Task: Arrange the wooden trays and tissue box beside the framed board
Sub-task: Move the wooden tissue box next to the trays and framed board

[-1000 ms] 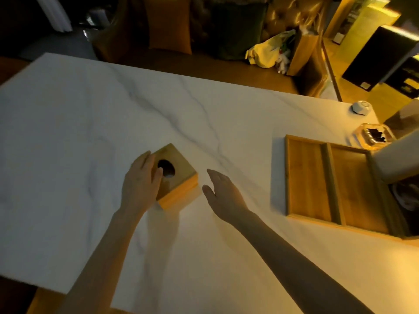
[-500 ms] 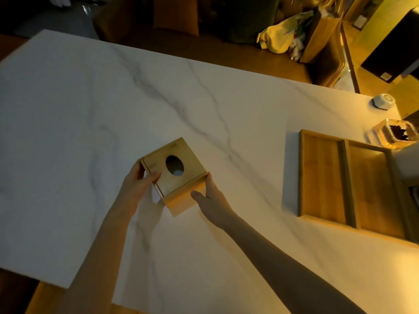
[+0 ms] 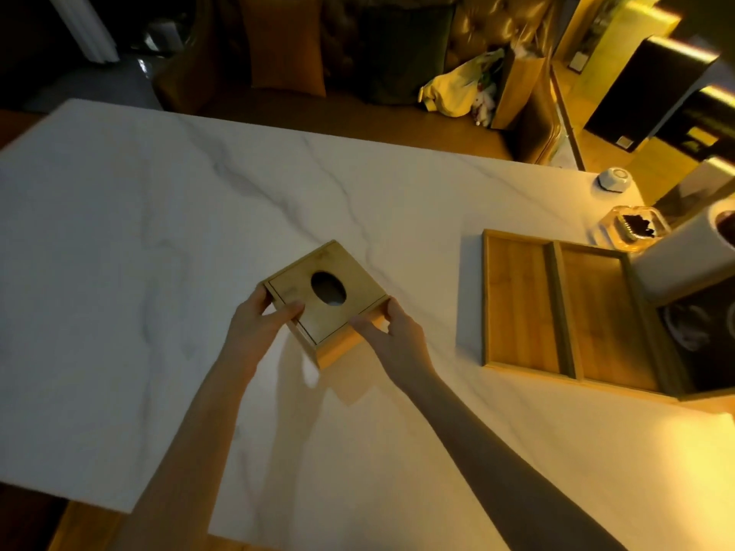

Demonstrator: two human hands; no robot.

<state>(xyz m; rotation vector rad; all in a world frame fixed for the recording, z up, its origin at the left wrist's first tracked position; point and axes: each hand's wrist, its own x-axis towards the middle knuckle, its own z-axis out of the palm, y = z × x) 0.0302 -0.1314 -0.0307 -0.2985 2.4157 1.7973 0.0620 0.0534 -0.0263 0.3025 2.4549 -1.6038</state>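
Observation:
A square wooden tissue box (image 3: 338,290) with an oval hole in its lid is held a little above the white marble table (image 3: 159,232); its shadow falls below it. My left hand (image 3: 260,322) grips its left corner and my right hand (image 3: 391,332) grips its right near corner. Two shallow wooden trays (image 3: 517,300) (image 3: 596,312) lie side by side at the right. Just right of them a dark framed board (image 3: 700,336) shows only in part at the frame's edge.
A white roll-like cylinder (image 3: 684,256) lies over the board's far end. A glass dish with dark contents (image 3: 632,228) and a small white faceted object (image 3: 614,178) sit at the far right corner. Sofa, cushions and bags stand beyond the far edge.
My left hand slid from the box's top to its left side, my right hand closed on the right corner, and the box rose off the table.

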